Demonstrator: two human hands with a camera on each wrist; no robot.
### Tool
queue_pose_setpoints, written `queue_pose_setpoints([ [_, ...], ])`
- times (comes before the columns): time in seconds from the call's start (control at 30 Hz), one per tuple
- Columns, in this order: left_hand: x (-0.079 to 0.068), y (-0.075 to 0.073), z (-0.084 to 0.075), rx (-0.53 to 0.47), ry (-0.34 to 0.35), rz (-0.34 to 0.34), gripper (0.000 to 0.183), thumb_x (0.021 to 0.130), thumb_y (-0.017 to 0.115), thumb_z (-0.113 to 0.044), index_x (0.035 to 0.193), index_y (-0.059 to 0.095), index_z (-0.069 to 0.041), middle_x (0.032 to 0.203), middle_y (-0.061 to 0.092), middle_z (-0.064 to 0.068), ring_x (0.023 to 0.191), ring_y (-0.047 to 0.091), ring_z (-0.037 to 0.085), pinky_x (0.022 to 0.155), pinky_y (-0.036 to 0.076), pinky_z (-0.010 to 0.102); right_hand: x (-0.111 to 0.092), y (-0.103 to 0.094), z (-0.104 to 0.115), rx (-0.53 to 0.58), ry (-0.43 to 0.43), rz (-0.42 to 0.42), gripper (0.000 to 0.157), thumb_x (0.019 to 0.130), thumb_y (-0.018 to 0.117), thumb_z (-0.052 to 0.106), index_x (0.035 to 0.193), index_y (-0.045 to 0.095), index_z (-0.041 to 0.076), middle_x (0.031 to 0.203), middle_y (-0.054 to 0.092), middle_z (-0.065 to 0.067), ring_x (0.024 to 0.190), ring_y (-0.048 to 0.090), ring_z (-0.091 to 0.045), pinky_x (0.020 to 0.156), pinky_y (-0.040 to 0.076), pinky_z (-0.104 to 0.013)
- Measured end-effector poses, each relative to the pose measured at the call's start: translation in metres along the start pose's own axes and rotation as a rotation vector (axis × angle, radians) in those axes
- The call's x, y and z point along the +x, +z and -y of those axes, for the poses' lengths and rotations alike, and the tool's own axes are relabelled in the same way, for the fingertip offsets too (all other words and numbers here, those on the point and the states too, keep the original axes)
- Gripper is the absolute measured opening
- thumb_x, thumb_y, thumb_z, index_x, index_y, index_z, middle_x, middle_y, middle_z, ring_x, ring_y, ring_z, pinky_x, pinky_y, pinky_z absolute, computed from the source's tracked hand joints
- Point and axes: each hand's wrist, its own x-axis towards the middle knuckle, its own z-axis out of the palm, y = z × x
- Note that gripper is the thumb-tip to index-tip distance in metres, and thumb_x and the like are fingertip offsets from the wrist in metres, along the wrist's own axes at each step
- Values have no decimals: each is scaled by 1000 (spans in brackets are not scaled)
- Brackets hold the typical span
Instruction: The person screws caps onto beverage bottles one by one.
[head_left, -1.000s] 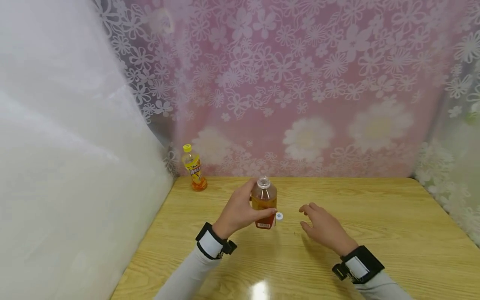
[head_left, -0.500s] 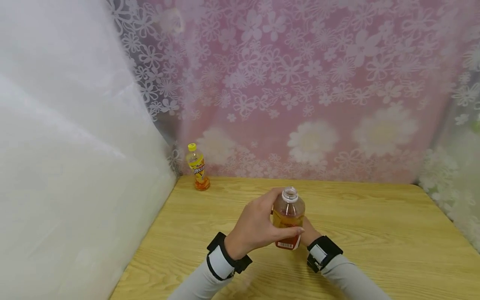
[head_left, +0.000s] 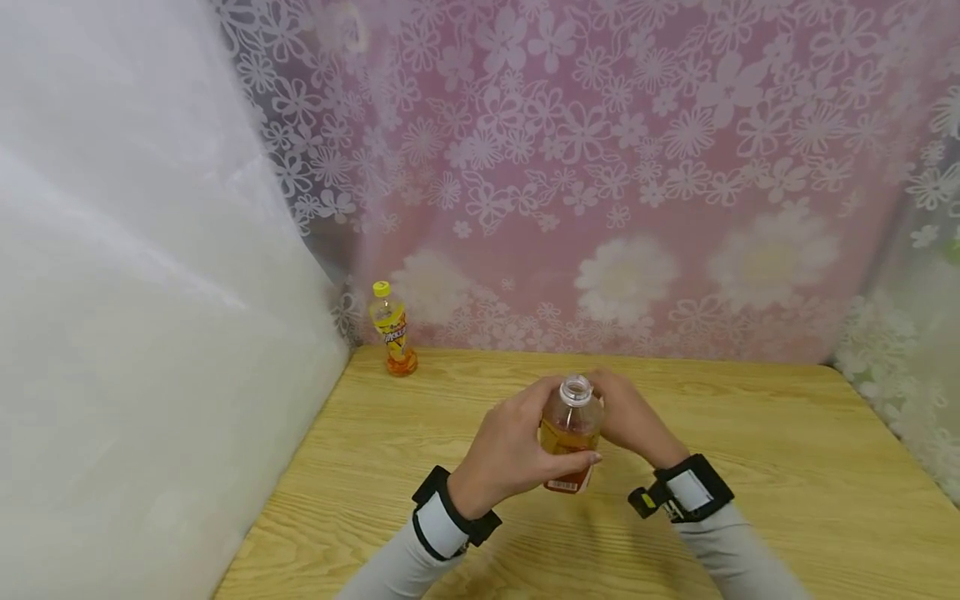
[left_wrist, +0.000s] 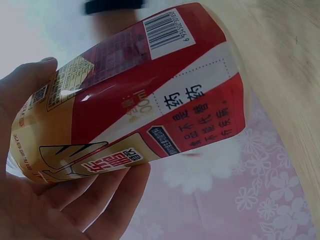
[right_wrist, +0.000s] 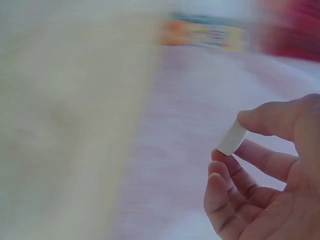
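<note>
My left hand (head_left: pixel 504 454) grips an uncapped clear bottle (head_left: pixel 572 437) of amber drink, thumb across the near side. In the left wrist view the bottle's red and gold label (left_wrist: pixel 165 95) shows close up, with fingers wrapped beneath it. It looks raised off the tabletop. Just right of the open bottle neck (head_left: pixel 576 390) is my right hand (head_left: pixel 633 421), its fingertips partly hidden behind the bottle in the head view. The right wrist view shows that hand pinching a small white cap (right_wrist: pixel 233 139) between thumb and fingers.
A second bottle (head_left: pixel 393 337) with a yellow cap and orange drink stands upright at the table's back left corner. The wooden table (head_left: pixel 750 433) ends at a pink floral curtain (head_left: pixel 487 208). White sheeting (head_left: pixel 150 292) hangs along the left.
My right hand has come leftward to the table behind the bottle, picked up the white cap, and risen beside the neck. My left hand and its bottle have shifted right.
</note>
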Motion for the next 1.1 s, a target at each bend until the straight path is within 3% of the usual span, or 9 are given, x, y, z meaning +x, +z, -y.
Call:
queue_pose_setpoints([
  [0.07,-1,2,1,11,-10,0,80,82,80,-56,146,46,-23,125,65,-6,102,66,5,78,55,22,2,-29,19,-51,18,-7,32,97,69,16,128,67,9,106,65,-10,88,60,-25,66,52,-38],
  [0.13,-2,3,2,14,-17,3,80,81,81,-56,144,46,-22,123,65,-7,100,66,4,77,55,21,-2,-55,37,-32,23,-25,36,102,64,23,136,64,13,105,62,-7,86,57,-21,65,49,-33],
  [0.23,-3,5,4,23,-21,8,79,82,81,-55,144,46,-22,122,65,-7,99,67,3,77,55,19,-10,-82,59,-24,-89,-82,36,102,63,20,138,64,15,102,58,0,83,53,-14,69,50,-30],
  [0.33,-3,6,5,18,-22,13,79,82,81,-54,144,46,-21,121,65,-6,99,67,3,77,55,19,-18,-97,75,-26,-221,-109,38,100,66,12,137,65,18,103,57,6,82,51,-7,71,51,-27],
  [0.47,-3,7,6,17,-10,13,78,82,81,-53,144,46,-20,120,65,-5,97,67,4,76,55,19,-24,-101,87,-12,-353,-79,42,97,69,6,136,65,21,112,60,10,82,50,-3,64,49,-24],
  [0.6,-4,9,7,35,3,10,78,82,81,-53,144,46,-20,118,66,-6,96,67,3,75,54,18,-26,-98,91,22,-387,-24,42,97,67,3,135,65,20,120,60,7,85,51,-4,64,46,-22],
  [0.87,-5,10,6,52,5,13,80,82,81,-55,145,46,-21,115,66,-7,92,65,1,71,52,15,-28,-92,92,4,-394,-6,36,95,72,7,129,69,18,117,59,8,83,50,-4,63,47,-22],
  [1.1,-6,13,6,37,-8,22,78,82,81,-56,143,47,-22,113,65,-9,90,64,-2,70,50,12,-30,-83,95,-55,-286,-95,30,89,80,15,116,70,22,99,55,13,80,44,-7,59,42,-23],
])
